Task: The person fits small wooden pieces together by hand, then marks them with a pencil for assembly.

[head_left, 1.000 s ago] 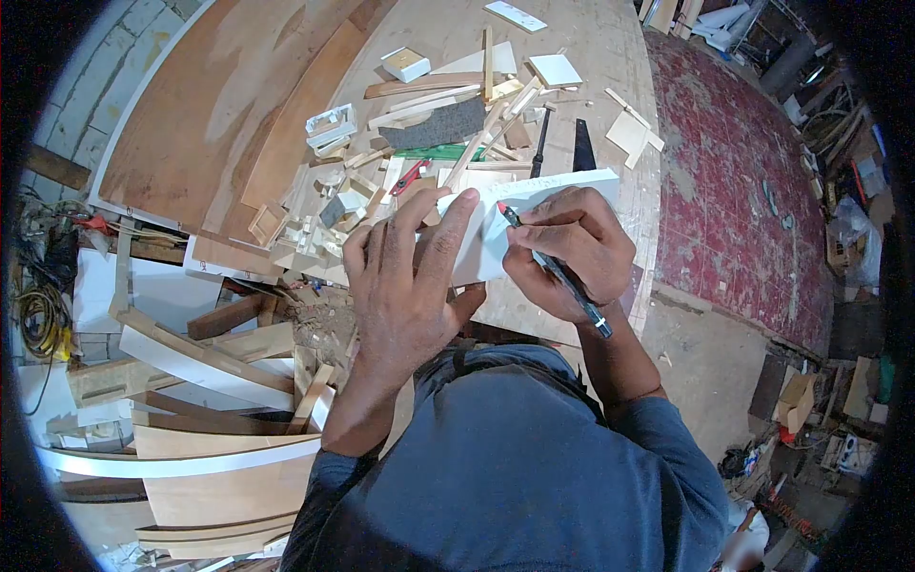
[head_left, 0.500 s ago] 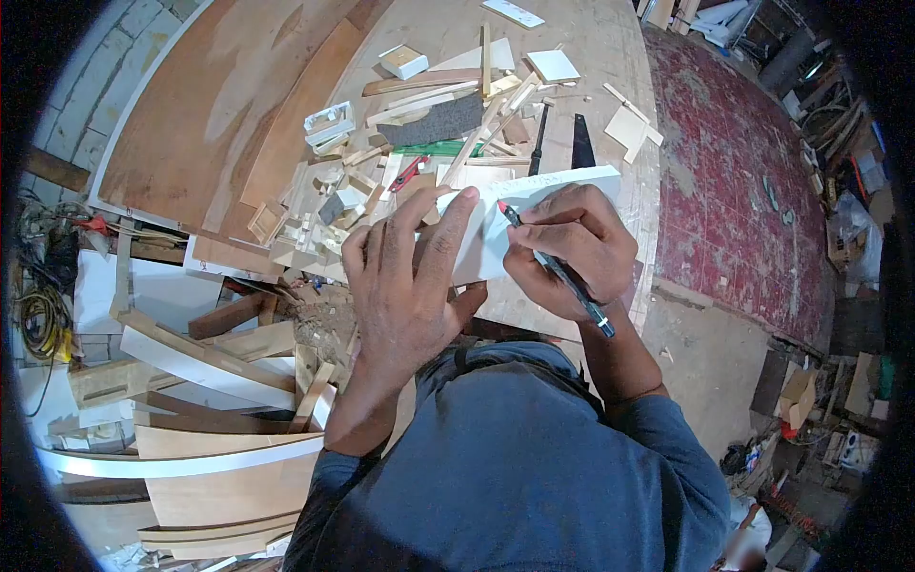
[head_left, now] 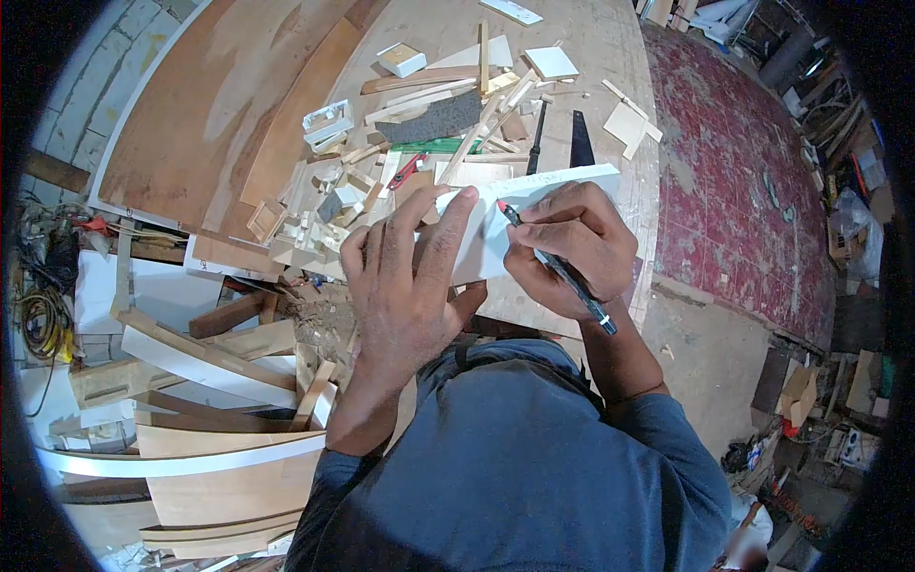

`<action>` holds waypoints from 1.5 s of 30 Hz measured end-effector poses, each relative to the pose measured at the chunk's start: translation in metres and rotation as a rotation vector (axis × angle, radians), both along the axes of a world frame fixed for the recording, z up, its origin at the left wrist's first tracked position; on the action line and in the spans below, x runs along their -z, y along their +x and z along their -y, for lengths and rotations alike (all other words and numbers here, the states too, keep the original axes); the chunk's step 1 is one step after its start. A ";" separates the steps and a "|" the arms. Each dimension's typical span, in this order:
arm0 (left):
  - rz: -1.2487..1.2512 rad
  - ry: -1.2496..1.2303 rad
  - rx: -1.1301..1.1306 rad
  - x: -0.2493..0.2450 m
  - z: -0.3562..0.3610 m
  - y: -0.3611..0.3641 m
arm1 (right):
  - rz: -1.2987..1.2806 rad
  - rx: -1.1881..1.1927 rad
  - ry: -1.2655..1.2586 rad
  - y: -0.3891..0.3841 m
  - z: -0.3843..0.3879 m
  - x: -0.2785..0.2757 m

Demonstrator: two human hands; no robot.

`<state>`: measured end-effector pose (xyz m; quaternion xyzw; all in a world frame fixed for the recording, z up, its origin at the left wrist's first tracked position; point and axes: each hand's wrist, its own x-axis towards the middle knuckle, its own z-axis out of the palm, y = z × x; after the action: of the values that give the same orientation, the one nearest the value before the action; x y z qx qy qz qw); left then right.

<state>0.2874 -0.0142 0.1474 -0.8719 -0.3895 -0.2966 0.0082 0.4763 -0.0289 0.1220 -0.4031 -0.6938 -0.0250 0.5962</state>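
A white rectangular board (head_left: pixel 482 246) is tilted toward me above the near edge of the workbench, with faint marks along its far edge. My left hand (head_left: pixel 408 276) grips its left side, index fingertip at the top corner and thumb at the lower edge. Closed around a dark pencil (head_left: pixel 578 285) with a red tip, my right hand (head_left: pixel 581 243) rests over the right part of the board. The red tip is at the board's face close to its far edge; whether it touches is too small to tell.
Wood offcuts, a red utility knife (head_left: pixel 409 172), a grey abrasive strip (head_left: pixel 431 117) and a dark saw blade (head_left: pixel 581 141) lie on the workbench (head_left: pixel 572 19) beyond the board. Large plywood sheets (head_left: pixel 191 124) lean at left, above curved wooden pieces (head_left: pixel 224 477). Red flooring (head_left: pixel 724 172) lies at right.
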 end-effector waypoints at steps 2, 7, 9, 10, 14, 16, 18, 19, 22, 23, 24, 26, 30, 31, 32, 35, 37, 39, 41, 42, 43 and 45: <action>-0.008 0.015 0.001 0.000 0.001 0.000 | 0.006 -0.006 0.011 0.001 0.001 0.000; -0.002 0.005 0.008 0.001 0.002 0.001 | 0.003 -0.003 0.003 0.003 0.003 0.000; -0.007 0.011 0.012 0.001 0.002 0.001 | 0.017 -0.009 0.005 0.003 0.003 0.000; -0.004 0.016 0.009 0.003 0.002 0.001 | 0.010 -0.003 0.004 0.003 0.002 0.001; 0.002 0.016 0.018 0.002 0.003 0.003 | -0.005 -0.001 -0.008 0.004 0.005 0.001; -0.001 0.023 0.018 0.002 0.002 0.003 | -0.005 0.007 -0.010 0.004 0.004 0.001; -0.003 0.025 0.021 0.003 0.002 0.005 | -0.004 0.017 -0.016 0.006 0.006 0.002; -0.006 0.017 0.021 0.003 0.002 0.006 | 0.005 0.000 -0.026 0.007 0.006 0.002; 0.000 -0.028 0.038 0.008 -0.002 0.007 | -0.002 -0.032 -0.041 0.014 0.012 0.001; 0.008 -0.064 0.053 0.011 -0.005 0.006 | -0.019 -0.050 -0.045 0.018 0.015 0.001; 0.007 -0.065 0.053 0.016 -0.008 0.004 | -0.020 -0.050 -0.046 0.026 0.016 0.006; -0.020 -0.273 0.067 0.032 -0.016 0.002 | -0.097 0.100 0.067 0.050 0.021 0.031; -0.150 -0.425 0.072 0.115 -0.035 -0.015 | -0.555 0.338 -0.306 0.104 0.019 0.112; -0.180 -0.479 0.070 0.144 -0.038 -0.021 | -0.654 0.364 -0.425 0.115 0.018 0.139; -0.211 -0.533 0.067 0.173 -0.040 -0.026 | -0.642 0.397 -0.542 0.127 0.022 0.172; -0.248 -0.623 0.094 0.250 -0.043 -0.039 | -0.057 0.546 -0.842 0.164 0.045 0.312; -0.242 -0.649 0.098 0.288 -0.041 -0.038 | -0.046 0.552 -0.893 0.143 0.048 0.336; -0.242 -0.670 0.106 0.322 -0.038 -0.030 | -0.058 0.506 -0.934 0.132 0.042 0.347; -0.281 -0.640 0.107 0.340 -0.037 -0.016 | 0.173 0.576 -0.985 0.130 0.018 0.349; -0.311 -0.594 0.115 0.346 -0.038 -0.008 | 0.308 0.535 -0.831 0.140 0.006 0.367; -0.352 -0.586 0.108 0.349 -0.039 -0.002 | 0.381 0.535 -0.802 0.145 -0.005 0.375; -0.399 -0.580 0.095 0.357 -0.043 0.007 | 0.449 0.539 -0.777 0.151 -0.021 0.387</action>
<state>0.2944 0.0284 -0.2092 -0.8959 -0.4072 0.0024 -0.1778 0.6274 -0.0079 -0.2646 -0.7434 -0.6344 -0.0040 0.2116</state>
